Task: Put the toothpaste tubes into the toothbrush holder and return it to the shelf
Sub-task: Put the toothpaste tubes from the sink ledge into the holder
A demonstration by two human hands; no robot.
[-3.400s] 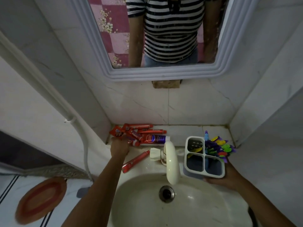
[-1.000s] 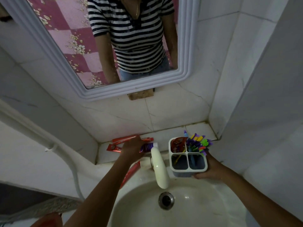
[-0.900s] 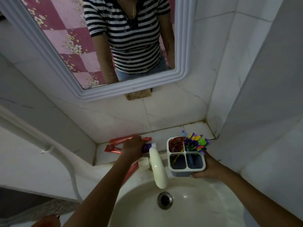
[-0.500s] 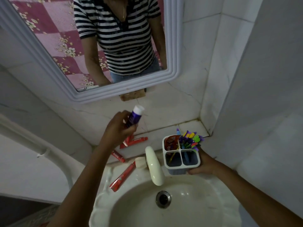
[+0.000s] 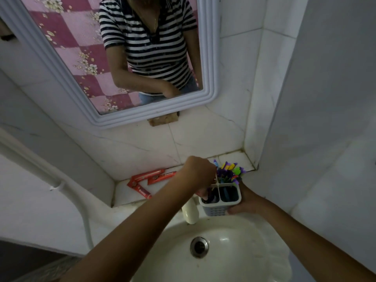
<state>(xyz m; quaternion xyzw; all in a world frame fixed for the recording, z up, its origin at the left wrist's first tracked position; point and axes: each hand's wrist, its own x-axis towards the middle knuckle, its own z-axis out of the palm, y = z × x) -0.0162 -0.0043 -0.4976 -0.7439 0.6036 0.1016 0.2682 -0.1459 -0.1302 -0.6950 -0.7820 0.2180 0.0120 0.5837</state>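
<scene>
A: Toothbrush holder (image 5: 220,208), white plastic, four compartments, perforated lower wall: held above the rear right rim of the white ceramic basin (image 5: 240,261), clear of the shelf. Just beside the cream tap spout (image 5: 190,213).

B: Right hand (image 5: 247,202)?

A: Wrapped around the holder's right side and base, fingers curled under. Firm grasp.

B: Left hand (image 5: 200,174)?

A: Reaching across, directly over the holder's left compartments, fingers bunched and pointing down into the near-left one. Dark purple tube (image 5: 211,197) seen partly in that compartment below the fingertips. Cannot tell whether still pinched or already let go.

B: Other compartments?

A: Near-right: dark, something bluish inside, not identifiable. Far-right: bunch of multicoloured toothbrushes (image 5: 231,173), heads up. Far-left: hidden by the hand.

B: Further back?

A: Three red toothpaste tubes (image 5: 146,180) lying flat on the white tiled shelf (image 5: 242,159), left of the holder, overlapping one another, partly hidden by the left forearm. Above: white-framed mirror (image 5: 209,78) on the marbled wall, reflecting a striped shirt.
</scene>
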